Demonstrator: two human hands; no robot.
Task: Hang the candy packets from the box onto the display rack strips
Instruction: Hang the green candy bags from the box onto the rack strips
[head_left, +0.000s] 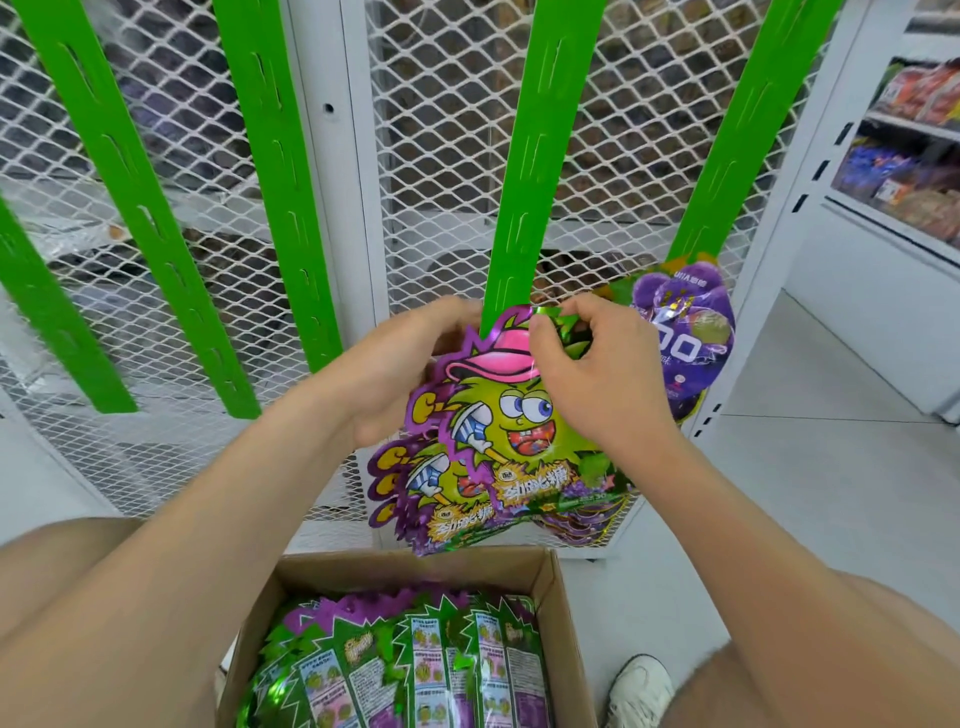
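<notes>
Pinching spiky purple candy packet (522, 423), green cartoon face, pink cap

Shelf unit (906, 120): white, stocked with blurred packaged goods (878, 171).
Mesh panel (441, 156): white metal, left of the shelf unit; dim shapes behind it.
Floor (841, 467): pale grey tiles, below the shelf unit.
Light: bright, even, with soft shadows.
</notes>
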